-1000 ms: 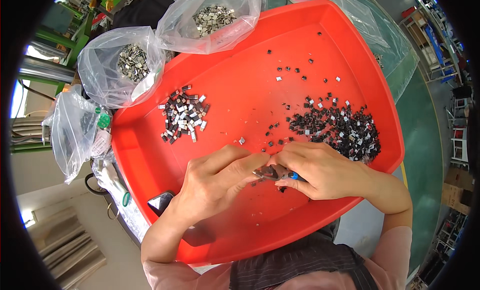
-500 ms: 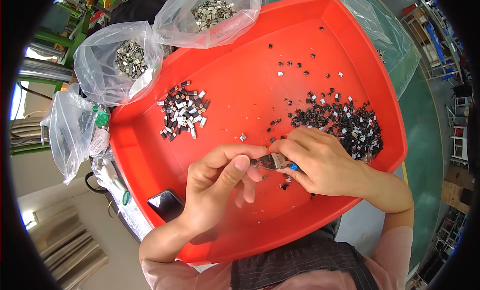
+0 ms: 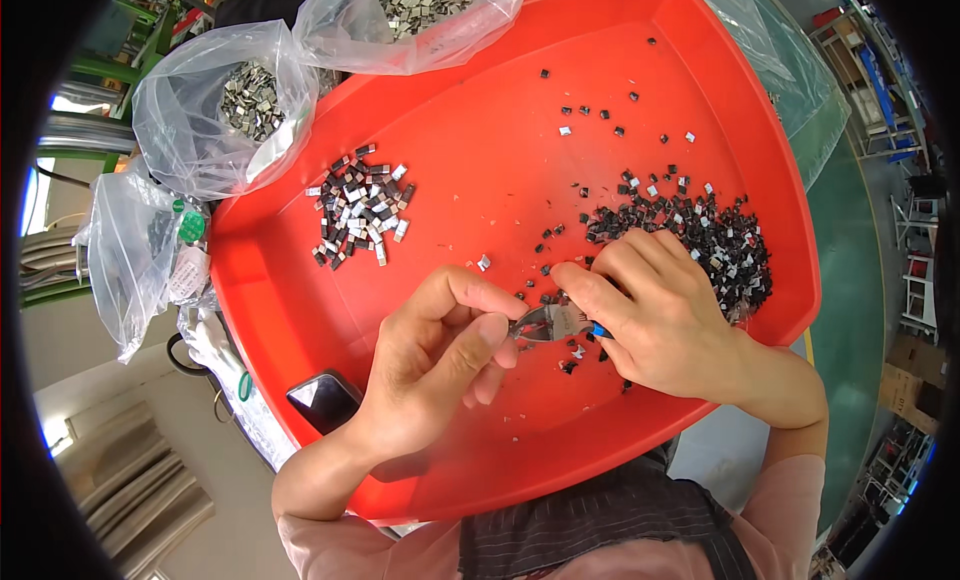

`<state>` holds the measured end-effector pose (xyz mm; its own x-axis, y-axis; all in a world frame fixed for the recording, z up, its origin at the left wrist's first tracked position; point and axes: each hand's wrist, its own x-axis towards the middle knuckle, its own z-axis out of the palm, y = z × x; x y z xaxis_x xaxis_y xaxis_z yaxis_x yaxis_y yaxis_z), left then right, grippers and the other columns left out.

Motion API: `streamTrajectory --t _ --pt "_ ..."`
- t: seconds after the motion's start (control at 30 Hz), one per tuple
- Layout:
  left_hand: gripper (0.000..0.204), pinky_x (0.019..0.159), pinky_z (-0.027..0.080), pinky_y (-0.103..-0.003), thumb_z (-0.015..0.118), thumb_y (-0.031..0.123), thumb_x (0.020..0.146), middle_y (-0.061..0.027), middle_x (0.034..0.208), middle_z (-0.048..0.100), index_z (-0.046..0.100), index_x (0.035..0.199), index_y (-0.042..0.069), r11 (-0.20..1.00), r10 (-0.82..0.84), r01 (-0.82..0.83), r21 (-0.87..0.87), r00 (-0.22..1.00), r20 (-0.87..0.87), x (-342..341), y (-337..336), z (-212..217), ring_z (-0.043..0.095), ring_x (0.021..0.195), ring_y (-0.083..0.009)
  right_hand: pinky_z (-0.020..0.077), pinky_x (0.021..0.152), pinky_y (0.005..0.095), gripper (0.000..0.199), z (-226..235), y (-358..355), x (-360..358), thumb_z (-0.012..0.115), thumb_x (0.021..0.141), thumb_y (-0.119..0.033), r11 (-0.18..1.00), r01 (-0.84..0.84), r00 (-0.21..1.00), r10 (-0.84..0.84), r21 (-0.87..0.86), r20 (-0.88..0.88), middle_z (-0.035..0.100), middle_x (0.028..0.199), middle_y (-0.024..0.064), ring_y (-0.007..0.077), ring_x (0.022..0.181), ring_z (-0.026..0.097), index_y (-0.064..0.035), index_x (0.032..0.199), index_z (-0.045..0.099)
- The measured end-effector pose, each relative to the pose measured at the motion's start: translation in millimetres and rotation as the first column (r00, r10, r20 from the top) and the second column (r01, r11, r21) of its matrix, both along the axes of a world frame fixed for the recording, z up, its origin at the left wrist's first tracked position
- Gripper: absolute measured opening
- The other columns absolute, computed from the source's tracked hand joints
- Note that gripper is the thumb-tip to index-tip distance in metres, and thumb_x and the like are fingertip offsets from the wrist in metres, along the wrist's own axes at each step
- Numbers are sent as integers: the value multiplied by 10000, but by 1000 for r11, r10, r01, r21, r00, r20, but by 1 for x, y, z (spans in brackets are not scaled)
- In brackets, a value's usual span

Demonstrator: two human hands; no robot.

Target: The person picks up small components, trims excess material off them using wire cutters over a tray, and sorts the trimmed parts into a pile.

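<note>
In my right hand (image 3: 660, 325) is a pair of metal cutting nippers (image 3: 560, 323) with blue at the handle; my fingers are closed round it. Its jaws point left and reach the fingertips of my left hand (image 3: 430, 360). There my left thumb and forefinger pinch together, and whatever sits between them is too small and covered to name. Both hands are above a large red tray (image 3: 490, 130). Right of my right hand lies a heap of small black and silver pieces (image 3: 715, 245). A smaller pile of black, white and metal-ended rectangular parts (image 3: 360, 205) lies at the tray's left.
Clear plastic bags of small metal parts, one (image 3: 255, 105) at the upper left and another (image 3: 425, 10) at the top, stand against the tray's rim. A dark phone (image 3: 325, 402) lies at the tray's lower left. Loose pieces (image 3: 605, 115) are scattered toward the far side.
The nippers have turned slightly in my right hand, showing more of their metal face. My left fingertips stay pinched at the jaws. The whole view has shifted a little.
</note>
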<state>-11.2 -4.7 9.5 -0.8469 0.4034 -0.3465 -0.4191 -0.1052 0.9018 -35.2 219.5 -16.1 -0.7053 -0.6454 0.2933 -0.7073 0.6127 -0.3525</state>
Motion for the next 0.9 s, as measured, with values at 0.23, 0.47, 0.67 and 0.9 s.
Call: streamTrajectory --t 0.23,0.47,0.67,0.9 --pt "129 488 382 -180 447 55 977 -42 772 580 525 1074 21 999 2 -4 -52 999 -44 1 1 0 510 565 -44 360 628 324 316 -1 1 1 654 651 -43 1000 2 1000 -2 21 -18 442 737 31 194 686 468 -75 958 584" --pt "116 488 377 -190 467 18 958 -40 753 575 525 1058 2 997 14 -26 -79 988 -152 3 3 -1 490 547 -44 363 643 326 315 -1 1 2 659 661 -53 999 4 1000 -3 36 -22 454 757 31 191 712 475 -76 968 588" --pt "96 488 407 -209 485 -3 951 -47 729 575 532 1036 -7 974 -42 -11 -225 972 -229 2 5 -2 508 537 -60 369 655 324 308 1 1 4 653 696 -82 992 2 1000 2 128 -31 460 765 45 196 739 475 -36 992 581" --pt "89 482 448 -216 496 -9 950 -57 730 590 533 1030 -16 968 13 -71 -241 972 -235 7 12 -4 550 551 -75 387 714 335 369 4 1 8 639 704 -75 982 7 1000 -8 187 7 470 794 68 212 790 474 3 1055 558"
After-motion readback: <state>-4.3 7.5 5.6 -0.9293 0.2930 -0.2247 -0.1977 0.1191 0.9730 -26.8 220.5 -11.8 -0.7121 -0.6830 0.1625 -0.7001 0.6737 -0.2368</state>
